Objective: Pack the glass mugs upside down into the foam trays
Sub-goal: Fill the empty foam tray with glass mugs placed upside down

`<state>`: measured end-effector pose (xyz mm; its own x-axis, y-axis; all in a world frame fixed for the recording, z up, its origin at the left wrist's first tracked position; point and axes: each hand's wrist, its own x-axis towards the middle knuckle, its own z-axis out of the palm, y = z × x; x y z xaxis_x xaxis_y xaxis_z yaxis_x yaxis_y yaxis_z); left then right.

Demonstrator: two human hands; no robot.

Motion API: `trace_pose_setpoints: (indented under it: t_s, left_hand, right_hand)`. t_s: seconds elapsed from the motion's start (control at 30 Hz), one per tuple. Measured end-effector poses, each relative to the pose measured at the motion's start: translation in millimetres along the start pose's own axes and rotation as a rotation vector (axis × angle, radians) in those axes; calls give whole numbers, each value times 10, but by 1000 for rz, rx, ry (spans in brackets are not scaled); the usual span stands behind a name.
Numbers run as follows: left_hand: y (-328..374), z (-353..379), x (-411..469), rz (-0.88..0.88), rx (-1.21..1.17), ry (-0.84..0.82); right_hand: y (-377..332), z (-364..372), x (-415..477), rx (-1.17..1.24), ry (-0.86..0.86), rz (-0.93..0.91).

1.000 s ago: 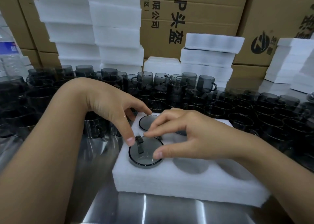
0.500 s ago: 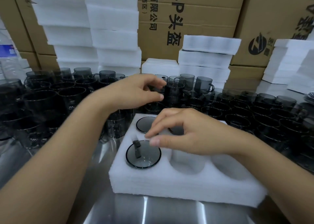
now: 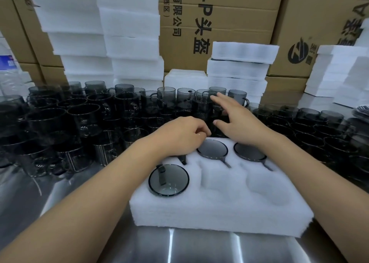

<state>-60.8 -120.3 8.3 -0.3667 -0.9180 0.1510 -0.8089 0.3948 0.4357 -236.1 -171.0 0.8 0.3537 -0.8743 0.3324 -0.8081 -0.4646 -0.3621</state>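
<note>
Two near pockets: the middle and right hollows of the foam tray [image 3: 219,212] lie bare, as they did half a second ago
Near-left pocket: the near-left mug [image 3: 168,179] sits upside down, base up, its handle on the far side; it has not moved, but the right hand that hovered pinched over it has left
Far row: the middle mug [image 3: 212,149] and the right mug [image 3: 249,152] sit inverted in their pockets; the right one was hidden under the right hand before
Left hand [image 3: 179,137]: drawn back from the loose mugs to the tray's far-left corner, fingers curled under; whether they grip anything cannot be told; a dark handle [image 3: 182,160] shows just below it
Right hand [image 3: 235,119]: now past the tray's far edge, fingers straight and spread, holding nothing, fingertips [image 3: 214,97] at the rim of a back-row mug [image 3: 217,90]
Surface: shiny metal table [image 3: 199,248], tray near its middle, upright mugs [image 3: 83,119] crowded left, behind and right
Room: foam stacks [image 3: 127,43] behind the mugs, brown cartons [image 3: 229,13] with black print at the back
</note>
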Motion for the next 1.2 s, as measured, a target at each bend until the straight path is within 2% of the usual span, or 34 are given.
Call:
trace_pose_setpoints:
  t_s: [0.13, 0.53, 0.7, 0.93, 1.2]
  left_hand:
    - [11, -2, 6, -7, 3, -8]
    - [-75, 28, 59, -33, -104, 59]
    - [-110, 9, 90, -100, -267, 131]
    - [-112, -10, 92, -56, -503, 262]
    - [-88, -16, 59, 42, -646, 302]
  right_hand:
    - [41, 38, 31, 34, 2, 23]
    - [-45, -9, -65, 122, 332, -89]
    - [-65, -75, -149, 306, 514, -39]
    - [-187, -91, -190, 615, 477, -1]
    - [-265, -50, -260, 492, 464, -52]
